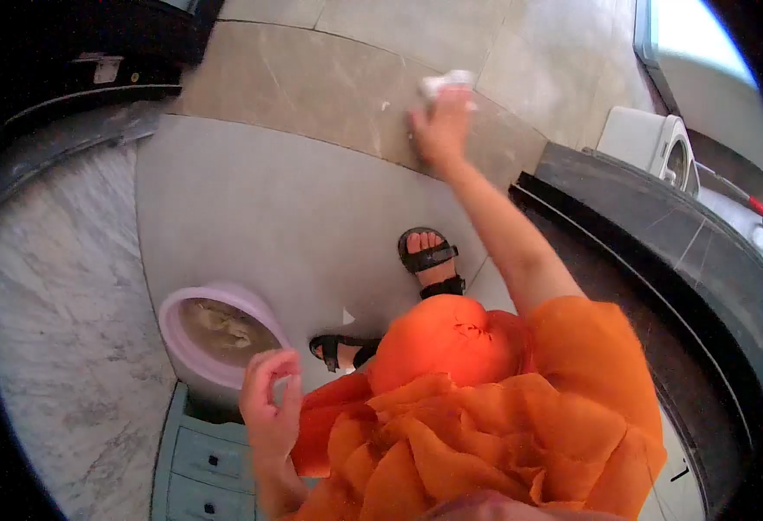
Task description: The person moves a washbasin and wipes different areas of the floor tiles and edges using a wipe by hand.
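Note:
My right hand [442,128] reaches far forward over the tan tile strip of the floor [312,91]. Under its fingers is a crumpled white cloth [449,81], pressed to the tiles; the hand is slightly blurred. My left hand [270,404] hangs near my knee with loosely curled fingers, the thumb apart from them and nothing visible between. Just beyond it stands a pale pink basin [173,334] with murky water and a light, soggy-looking lump [225,323] in it.
A blue-grey drawer unit [212,460] is beside the basin. Marble flooring [60,286] lies at left. A dark stepped ledge [650,200] runs along the right, with a white container [637,139] behind it. My sandalled feet [431,252] are on grey tile.

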The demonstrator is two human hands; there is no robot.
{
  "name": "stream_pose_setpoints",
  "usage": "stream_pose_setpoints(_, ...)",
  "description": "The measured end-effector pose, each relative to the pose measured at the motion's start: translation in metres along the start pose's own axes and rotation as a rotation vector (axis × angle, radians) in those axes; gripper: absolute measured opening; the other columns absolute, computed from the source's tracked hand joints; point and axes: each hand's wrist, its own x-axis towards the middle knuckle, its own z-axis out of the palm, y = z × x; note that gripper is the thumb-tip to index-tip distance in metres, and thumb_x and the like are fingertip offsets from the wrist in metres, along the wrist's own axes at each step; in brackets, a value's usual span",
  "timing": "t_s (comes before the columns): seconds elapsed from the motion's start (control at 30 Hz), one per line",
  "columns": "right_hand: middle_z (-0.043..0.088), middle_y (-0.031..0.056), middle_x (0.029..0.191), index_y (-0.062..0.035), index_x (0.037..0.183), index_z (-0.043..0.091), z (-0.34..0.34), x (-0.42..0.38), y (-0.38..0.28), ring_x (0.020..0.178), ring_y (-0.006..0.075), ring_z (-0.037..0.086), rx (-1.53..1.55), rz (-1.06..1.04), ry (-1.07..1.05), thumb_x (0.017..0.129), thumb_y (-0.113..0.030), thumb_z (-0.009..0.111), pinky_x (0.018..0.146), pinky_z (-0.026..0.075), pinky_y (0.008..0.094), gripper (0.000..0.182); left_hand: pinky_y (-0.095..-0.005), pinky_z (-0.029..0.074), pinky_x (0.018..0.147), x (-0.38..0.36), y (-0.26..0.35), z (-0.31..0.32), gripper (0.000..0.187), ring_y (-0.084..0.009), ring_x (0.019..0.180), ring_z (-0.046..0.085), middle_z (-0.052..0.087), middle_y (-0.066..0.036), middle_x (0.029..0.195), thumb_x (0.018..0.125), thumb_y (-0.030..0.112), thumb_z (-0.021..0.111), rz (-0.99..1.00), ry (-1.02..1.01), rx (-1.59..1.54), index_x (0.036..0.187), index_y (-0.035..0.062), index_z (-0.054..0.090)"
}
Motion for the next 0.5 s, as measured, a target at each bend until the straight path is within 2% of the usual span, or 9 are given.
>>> stream_pose_setpoints(0.03,0.02,0.0263,0.141,0.005,0.132,0.029,-0.003,-0.005,-0.031,0.132,0.0399,0.016,-0.019,-0.101,-0.068,0.081,-0.041,0.054,0.108,0.013,0.0468,0.073,-0.0269,0.043,0.082,-0.002,0.005,-0.001,0.02,-0.0127,0.089,0.054,0.057,-0.006,0.103,0.084,0.005,0.053,0.068,-0.011,0.083,0.104,0.002,0.056)
stream_pose_setpoints(0.07,0.022,0.0261,0.14,0.006,0.132,0.028,-0.012,-0.021,-0.051,0.132,0.0395,0.018,-0.039,-0.194,-0.139,0.082,-0.04,0.053,0.108,0.015,0.0471,0.073,-0.0273,0.042,0.082,-0.009,0.012,0.0,0.021,-0.0137,0.089,0.054,0.056,-0.007,0.102,0.082,0.003,0.052,0.009,0.059,0.047,0.103,0.0018,0.055)
stream_pose_setpoints(0.17,0.024,0.0276,0.139,0.0049,0.131,0.032,-0.033,-0.054,0.012,0.132,0.0398,0.019,-0.011,-0.263,-0.183,0.082,-0.041,0.053,0.108,0.016,0.0463,0.07,-0.028,0.042,0.083,-0.029,0.005,-0.001,0.024,-0.0155,0.09,0.054,0.055,-0.007,0.1,0.079,-0.001,0.049,-0.048,0.208,-0.073,0.103,0.0013,0.054)
stream_pose_setpoints(0.23,0.03,0.0301,0.135,0.0081,0.128,0.034,-0.044,-0.047,0.079,0.127,0.0434,0.025,-0.175,0.056,-0.132,0.084,-0.042,0.05,0.106,0.02,0.0471,0.068,-0.028,0.042,0.084,-0.035,-0.032,-0.009,0.025,-0.0153,0.09,0.053,0.055,-0.007,0.101,0.081,0.0,0.049,0.012,0.195,-0.144,0.105,0.0014,0.054)
stream_pose_setpoints(0.3,0.032,0.0328,0.131,0.0135,0.125,0.034,-0.033,-0.02,0.16,0.125,0.0456,0.027,-0.388,0.295,-0.008,0.088,-0.047,0.041,0.105,0.021,0.0487,0.071,-0.0283,0.042,0.084,-0.026,-0.034,0.002,0.025,-0.0153,0.09,0.053,0.056,-0.007,0.1,0.083,0.001,0.049,-0.183,0.269,-0.146,0.107,0.0014,0.053)
stream_pose_setpoints(0.33,0.038,0.0332,0.125,0.0177,0.119,0.037,-0.044,0.003,0.173,0.118,0.045,0.035,-0.281,0.492,-0.021,0.089,-0.049,0.037,0.1,0.026,0.0496,0.073,-0.0284,0.042,0.084,-0.027,-0.035,0.007,0.025,-0.0152,0.09,0.053,0.056,-0.007,0.1,0.084,0.002,0.048,-0.29,0.306,-0.145,0.108,0.0013,0.053)
stream_pose_setpoints(0.37,0.041,0.0315,0.122,0.0168,0.118,0.04,-0.061,0.023,0.154,0.114,0.0436,0.038,-0.215,0.715,-0.122,0.089,-0.05,0.036,0.097,0.028,0.0491,0.073,-0.0285,0.042,0.084,-0.028,-0.042,0.007,0.025,-0.0152,0.09,0.054,0.057,-0.007,0.1,0.085,0.003,0.049,-0.263,0.283,-0.163,0.109,0.0015,0.053)
stream_pose_setpoints(0.47,0.038,0.0327,0.125,0.0161,0.118,0.04,-0.037,0.051,0.111,0.12,0.0447,0.032,-0.202,0.908,0.002,0.087,-0.051,0.038,0.1,0.026,0.0473,0.073,-0.0281,0.043,0.083,-0.018,-0.055,0.003,0.023,-0.0145,0.088,0.054,0.058,-0.006,0.1,0.086,0.005,0.051,-0.213,0.241,-0.167,0.108,0.0019,0.054)
stream_pose_setpoints(0.5,0.035,0.0326,0.128,0.0161,0.121,0.038,-0.019,0.051,0.093,0.123,0.0447,0.029,-0.221,0.773,0.036,0.086,-0.051,0.039,0.102,0.024,0.046,0.076,-0.0276,0.043,0.082,-0.01,-0.054,0.004,0.022,-0.0139,0.087,0.055,0.058,-0.006,0.101,0.085,0.005,0.052,-0.241,0.241,-0.137,0.106,0.002,0.055)
